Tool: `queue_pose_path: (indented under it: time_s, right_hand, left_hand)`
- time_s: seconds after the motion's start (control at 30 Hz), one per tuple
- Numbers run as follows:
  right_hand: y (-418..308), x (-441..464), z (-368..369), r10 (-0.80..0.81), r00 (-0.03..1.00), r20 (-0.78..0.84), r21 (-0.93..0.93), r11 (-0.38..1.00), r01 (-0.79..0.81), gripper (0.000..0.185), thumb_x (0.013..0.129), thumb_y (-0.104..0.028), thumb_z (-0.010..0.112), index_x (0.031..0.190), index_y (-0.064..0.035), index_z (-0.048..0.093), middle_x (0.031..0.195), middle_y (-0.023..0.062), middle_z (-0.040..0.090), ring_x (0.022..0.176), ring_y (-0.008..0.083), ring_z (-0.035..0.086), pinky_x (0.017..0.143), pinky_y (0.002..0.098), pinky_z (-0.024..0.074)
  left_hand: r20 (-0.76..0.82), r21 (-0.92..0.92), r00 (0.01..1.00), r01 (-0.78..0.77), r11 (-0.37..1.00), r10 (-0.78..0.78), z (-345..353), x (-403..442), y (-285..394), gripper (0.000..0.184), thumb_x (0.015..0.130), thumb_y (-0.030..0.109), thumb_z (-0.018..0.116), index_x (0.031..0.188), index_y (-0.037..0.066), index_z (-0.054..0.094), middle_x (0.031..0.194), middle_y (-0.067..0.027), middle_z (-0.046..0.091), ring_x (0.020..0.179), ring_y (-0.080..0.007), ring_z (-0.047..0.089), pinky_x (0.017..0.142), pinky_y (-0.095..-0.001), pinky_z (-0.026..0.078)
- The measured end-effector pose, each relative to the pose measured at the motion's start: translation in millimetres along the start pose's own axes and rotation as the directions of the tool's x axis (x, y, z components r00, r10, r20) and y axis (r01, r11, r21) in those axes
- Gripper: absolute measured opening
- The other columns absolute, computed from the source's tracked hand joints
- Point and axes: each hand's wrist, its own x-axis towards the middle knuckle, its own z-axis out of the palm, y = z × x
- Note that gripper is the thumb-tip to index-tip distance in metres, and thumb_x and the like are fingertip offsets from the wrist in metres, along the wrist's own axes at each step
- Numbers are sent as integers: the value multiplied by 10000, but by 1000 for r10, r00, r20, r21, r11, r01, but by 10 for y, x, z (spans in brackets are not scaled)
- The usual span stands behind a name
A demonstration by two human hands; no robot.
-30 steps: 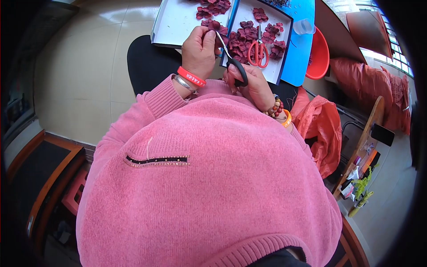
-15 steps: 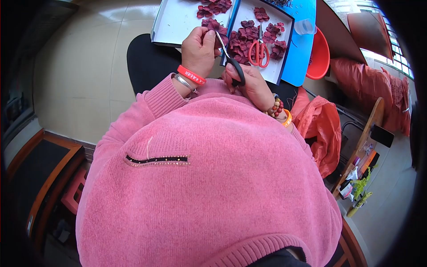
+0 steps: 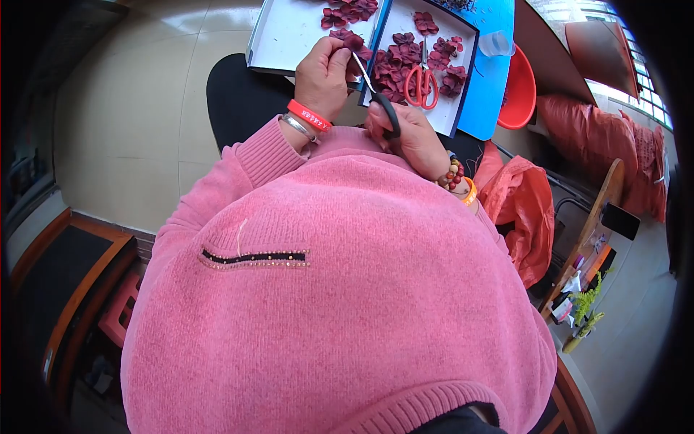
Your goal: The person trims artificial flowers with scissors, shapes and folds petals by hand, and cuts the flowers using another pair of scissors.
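Observation:
Between the thumb and fingers of my left hand (image 3: 322,79) is a dark red flower (image 3: 348,40), partly hidden by the fingertips. My right hand (image 3: 410,134) is closed on black-handled scissors (image 3: 390,112), whose metal blades point up to the left and reach the left fingertips. Behind the hands, a white box lid (image 3: 284,36) holds more red flowers at its far side. The dark-edged box (image 3: 452,116) to its right holds a heap of dark red flowers (image 3: 396,65), with red-handled scissors (image 3: 421,87) lying on them.
A blue tabletop (image 3: 489,90) carries a clear plastic cup (image 3: 494,44) and small dark bits. Right of it are a red basin (image 3: 517,90) and red plastic bags (image 3: 522,210). Farther right a wooden board (image 3: 611,188) bears a phone (image 3: 620,220) and a green plant (image 3: 587,298).
The left hand has tilted slightly, and the flower at its fingertips has shifted a little. The right hand and black-handled scissors have moved slightly; both hands keep their holds.

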Motion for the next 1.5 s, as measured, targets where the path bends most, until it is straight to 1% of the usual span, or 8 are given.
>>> queue_pose_path:
  time_s: [0.3,0.5,0.6,0.87,1.0,1.13,1.33,1.5]
  right_hand:
    - [-16,-108,-84,6,965,262,554,818,-155,373,882,-368,521,686,-59,451,711,63,483,562,109,408,763,257,375]
    - [-61,-411,-64,-56,960,274,714,681,-164,386,878,-409,512,704,-67,461,798,57,494,591,105,424,789,286,385]
    - [42,-316,-162,-168,984,60,528,842,111,367,887,-392,504,734,-59,494,824,58,502,609,108,439,809,307,388]
    - [151,-236,-231,-149,977,-155,476,855,206,291,881,-315,551,837,-28,565,842,51,544,681,122,507,762,295,409]
    - [217,-224,-277,-195,905,-379,109,961,253,261,867,-285,582,882,-25,589,806,21,573,717,91,525,705,229,418]
    - [241,-259,-334,-221,876,-429,50,962,267,225,863,-263,588,891,-41,602,792,0,579,720,68,525,691,201,419]
    - [276,-339,-408,-213,847,-486,-22,972,232,169,823,-197,644,858,-36,606,760,-23,573,693,46,514,636,187,415]
    - [349,-283,-441,-254,890,-379,-51,966,254,145,793,-148,674,841,-31,601,736,-29,575,648,27,496,589,168,395]
  left_hand:
    - [79,81,984,-167,983,161,-6,14,-40,115,909,42,449,915,9,559,708,-28,593,623,-72,540,574,-209,448]
    - [-80,0,997,-9,1000,9,-277,209,-208,148,918,71,437,917,-27,548,747,-73,620,624,-106,568,599,-223,477]
    - [39,-186,989,146,972,-141,-121,96,16,174,918,104,455,977,-43,524,810,-100,621,686,-151,608,638,-252,504]
    - [145,-271,954,292,917,-261,-20,59,45,169,909,92,456,1001,-41,505,846,-125,622,693,-175,621,653,-261,506]
    - [155,-183,968,223,958,-195,181,129,-2,141,883,74,489,974,-33,495,785,-105,618,647,-152,613,598,-245,502]
    - [299,19,940,169,985,-167,466,376,-341,184,807,85,565,933,-37,508,763,-91,581,644,-173,590,588,-282,499]
    - [0,592,975,-178,786,221,267,790,-633,204,729,99,576,911,12,545,930,-178,528,874,-316,537,777,-373,442]
    - [-197,705,980,132,697,14,-179,1065,-784,142,715,82,546,850,47,576,884,-154,585,822,-323,577,759,-391,454]
